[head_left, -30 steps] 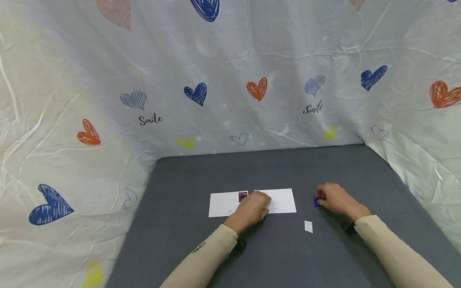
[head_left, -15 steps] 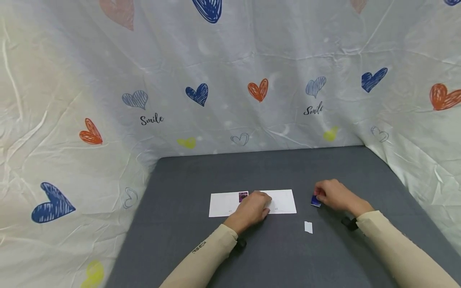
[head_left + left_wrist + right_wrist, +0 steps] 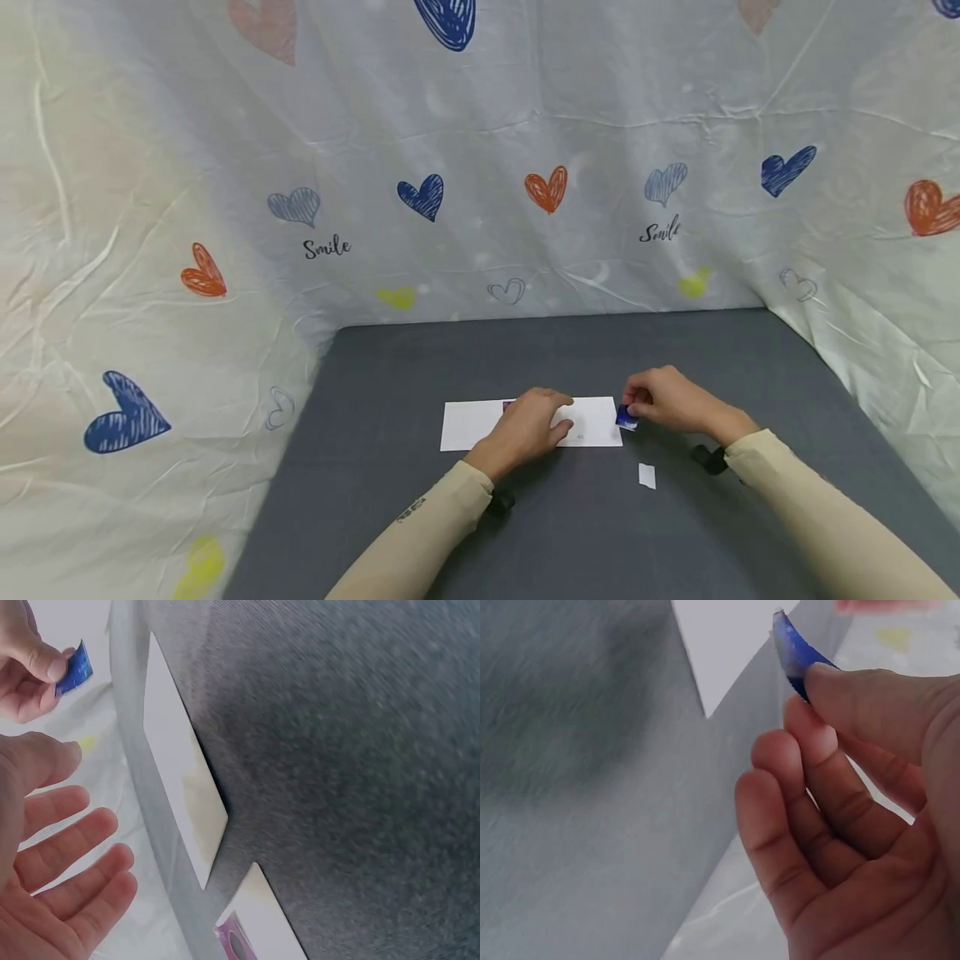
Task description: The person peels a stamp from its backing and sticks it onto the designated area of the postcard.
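Two white envelopes lie side by side on the dark grey table. The left envelope [image 3: 463, 427] bears a purple stamp [image 3: 236, 939] near its upper right corner, mostly covered by my hand in the head view. Over the inner ends of both envelopes is my left hand [image 3: 525, 423], its fingers relaxed and holding nothing. My right hand [image 3: 678, 402] pinches a small blue stamp [image 3: 626, 418] between thumb and forefinger, at the right edge of the right envelope [image 3: 600, 423]. In the right wrist view the stamp bends in a curve, held above the table.
A small white scrap of paper [image 3: 647, 476] lies on the table [image 3: 570, 533] nearer to me, below the right envelope. A pale curtain [image 3: 480, 242] printed with hearts hangs behind the table and along its sides.
My right hand has carried the blue stamp leftward to the right envelope's edge. My left hand has lifted slightly, with thumb and fingers spreading apart. The envelopes stay in place.
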A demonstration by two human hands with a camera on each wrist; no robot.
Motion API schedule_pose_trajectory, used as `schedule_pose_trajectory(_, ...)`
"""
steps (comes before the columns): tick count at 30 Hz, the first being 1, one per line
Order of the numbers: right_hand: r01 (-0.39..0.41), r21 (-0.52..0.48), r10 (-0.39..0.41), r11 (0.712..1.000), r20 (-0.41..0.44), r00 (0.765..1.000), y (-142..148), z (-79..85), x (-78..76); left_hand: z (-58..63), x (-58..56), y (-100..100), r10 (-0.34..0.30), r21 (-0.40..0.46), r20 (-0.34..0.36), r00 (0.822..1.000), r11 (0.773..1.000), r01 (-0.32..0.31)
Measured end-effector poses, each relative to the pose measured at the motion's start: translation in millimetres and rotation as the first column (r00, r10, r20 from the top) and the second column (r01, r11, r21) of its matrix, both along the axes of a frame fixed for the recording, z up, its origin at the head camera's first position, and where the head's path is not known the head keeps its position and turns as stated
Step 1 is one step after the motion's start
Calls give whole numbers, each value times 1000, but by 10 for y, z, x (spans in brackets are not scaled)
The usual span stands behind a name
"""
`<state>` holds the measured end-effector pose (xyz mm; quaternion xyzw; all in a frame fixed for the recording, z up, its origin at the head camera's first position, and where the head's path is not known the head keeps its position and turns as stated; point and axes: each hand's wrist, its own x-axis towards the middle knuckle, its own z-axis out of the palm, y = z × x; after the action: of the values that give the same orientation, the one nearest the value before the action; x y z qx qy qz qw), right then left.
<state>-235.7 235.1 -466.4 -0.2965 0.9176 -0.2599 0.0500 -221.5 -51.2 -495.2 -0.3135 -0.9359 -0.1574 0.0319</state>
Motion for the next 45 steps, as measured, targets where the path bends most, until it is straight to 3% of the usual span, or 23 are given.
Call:
schedule_pose_trajectory(7, -38, -44, 39, 998, 10, 999, -216, 1, -6, 26, -6, 32, -27, 66, 17, 999, 998, 26)
schedule_pose_trajectory(12, -54, -78, 56, 995, 13, 998, -362, -34, 8, 3, 3, 31, -52, 106, 2, 999, 993, 52)
schedule_pose_trajectory(19, -83, -139, 88, 987, 25, 996, -536, -98, 41, -44, 34, 23, -74, 162, 34, 997, 985, 68)
schedule_pose_trajectory(27, -82, -166, 89, 983, 38, 995, -646, -180, 83, -95, 61, 5, -39, 228, 72, 997, 973, 21)
schedule_pose_trajectory(36, -64, -138, 70, 988, 39, 997, -604, -209, 92, -67, 74, -62, 21, 273, 91, 996, 961, -45)
schedule_pose_trajectory(45, -107, -172, 118, 979, 60, 991, -612, -248, 105, -92, 65, -72, 19, 290, 114, 993, 956, -52)
